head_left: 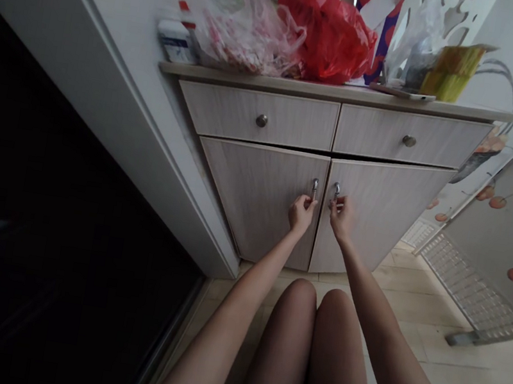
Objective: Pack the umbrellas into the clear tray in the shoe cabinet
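Observation:
Before me stands a pale wood-grain cabinet with two drawers above and two doors below. My left hand (302,213) is closed on the metal handle (315,184) of the left door (257,186). On the right door (381,205), my right hand (341,217) grips the matching handle (337,189). A narrow dark gap shows along the top of both doors, which stand slightly ajar. Above them, the left drawer (221,108) and the right drawer (444,140) are closed, each with a round knob. The cabinet's inside is hidden.
The cabinet top (264,83) carries a clear plastic bag (247,35), a red bag (330,35), a white bottle (176,40), a yellow box (451,70) and a flat phone-like object (401,93). A dark doorway (38,216) lies left; a cherry-patterned panel (507,238) stands right.

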Tool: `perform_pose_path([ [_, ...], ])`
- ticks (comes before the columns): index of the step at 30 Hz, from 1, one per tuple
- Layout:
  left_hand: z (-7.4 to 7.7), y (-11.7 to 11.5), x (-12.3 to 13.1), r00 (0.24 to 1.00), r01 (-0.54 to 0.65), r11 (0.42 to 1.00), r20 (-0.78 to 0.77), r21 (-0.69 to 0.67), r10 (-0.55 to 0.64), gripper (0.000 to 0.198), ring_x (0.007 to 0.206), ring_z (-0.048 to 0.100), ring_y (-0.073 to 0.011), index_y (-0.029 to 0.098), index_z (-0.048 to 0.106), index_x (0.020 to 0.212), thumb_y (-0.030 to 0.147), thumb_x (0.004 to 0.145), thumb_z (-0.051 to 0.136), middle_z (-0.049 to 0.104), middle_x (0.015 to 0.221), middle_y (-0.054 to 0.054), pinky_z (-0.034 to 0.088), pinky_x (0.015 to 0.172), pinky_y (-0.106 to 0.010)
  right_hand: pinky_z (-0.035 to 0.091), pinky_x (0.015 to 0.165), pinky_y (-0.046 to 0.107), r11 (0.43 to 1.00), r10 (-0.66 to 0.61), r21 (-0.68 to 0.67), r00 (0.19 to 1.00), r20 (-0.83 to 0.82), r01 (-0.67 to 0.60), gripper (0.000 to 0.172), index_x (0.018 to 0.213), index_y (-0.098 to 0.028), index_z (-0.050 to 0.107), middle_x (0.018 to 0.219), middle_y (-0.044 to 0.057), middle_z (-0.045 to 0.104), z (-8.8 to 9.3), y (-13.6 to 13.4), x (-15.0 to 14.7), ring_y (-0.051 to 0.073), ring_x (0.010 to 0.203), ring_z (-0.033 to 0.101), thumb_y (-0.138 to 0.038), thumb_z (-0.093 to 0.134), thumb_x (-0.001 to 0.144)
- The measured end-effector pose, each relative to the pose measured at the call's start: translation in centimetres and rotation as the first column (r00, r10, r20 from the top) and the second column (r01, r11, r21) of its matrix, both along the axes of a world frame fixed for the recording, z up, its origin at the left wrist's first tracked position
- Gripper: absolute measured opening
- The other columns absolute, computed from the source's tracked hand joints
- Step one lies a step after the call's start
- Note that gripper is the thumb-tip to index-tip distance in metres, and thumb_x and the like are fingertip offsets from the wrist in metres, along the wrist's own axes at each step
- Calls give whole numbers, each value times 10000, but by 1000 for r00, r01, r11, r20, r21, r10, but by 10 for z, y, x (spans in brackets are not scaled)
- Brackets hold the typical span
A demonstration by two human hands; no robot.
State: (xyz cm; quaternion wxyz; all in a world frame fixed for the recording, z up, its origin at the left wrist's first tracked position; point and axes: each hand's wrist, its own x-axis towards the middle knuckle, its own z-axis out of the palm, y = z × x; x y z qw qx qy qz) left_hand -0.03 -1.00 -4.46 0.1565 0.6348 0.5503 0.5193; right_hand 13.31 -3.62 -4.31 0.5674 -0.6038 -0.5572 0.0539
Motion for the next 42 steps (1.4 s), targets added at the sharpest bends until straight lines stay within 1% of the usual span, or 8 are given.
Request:
perform_pose_path([
  [10,5,16,5,999,-8,1000,-38,-28,7,85,806,633,-184,178,645,887,264,882,644,704,870,-66,408,737,-270,391,680,293,999,-22,25,999,-37,23,224,918,-204,537,894,65,663,-3,26,-6,166,709,584,-414,459,917],
  [17,8,27,6,999,-9,999,-49,-43,7,57,847,644,-192,199,642,879,256,881,641,712,908,-70,419,774,-281,389,700,298,999,-34,-26,997,-63,33,216,909,-192,551,893,74,655,1,41,-7,173,714,576,-398,485,906],
  [23,6,31,7,999,3,999,-47,-35,-4,83,859,644,-196,205,637,888,288,886,635,711,909,-70,421,777,-281,387,708,304,999,-28,-21,997,-68,27,207,921,-186,556,894,76,652,1,45,-7,178,725,580,-379,484,906],
  [27,7,30,7,998,0,999,-66,-34,-2,80,865,644,-197,206,637,888,286,889,628,711,921,-72,420,788,-283,384,709,304,1000,-29,-3,997,-70,29,205,911,-192,550,888,74,649,0,45,-7,175,724,569,-381,472,899],
  [33,10,26,7,997,-7,999,-77,-50,3,76,884,649,-202,210,649,897,282,882,633,721,936,-73,433,796,-290,393,755,325,999,-35,-35,996,-81,33,198,910,-190,541,904,96,636,4,45,-9,194,774,563,-365,453,878],
  [37,11,26,6,1000,16,996,-18,-90,-18,91,904,659,-191,212,672,951,223,871,630,729,981,-68,459,815,-293,409,798,355,997,-42,-65,994,-100,36,208,901,-188,545,916,112,636,9,45,-9,214,827,567,-371,452,868],
  [40,13,24,4,992,104,988,81,-112,-95,180,917,664,-184,185,690,1013,156,847,628,723,1049,-89,481,827,-292,430,800,371,998,-23,-60,990,-138,15,246,866,-187,562,899,125,649,15,43,-6,228,835,573,-425,496,857],
  [42,15,19,0,979,147,980,159,-137,-125,262,871,665,-173,154,686,1084,138,826,648,714,1075,-109,490,815,-288,446,773,367,997,12,-72,985,-172,-24,313,878,-174,588,871,124,654,19,37,-2,227,802,583,-481,566,822],
])
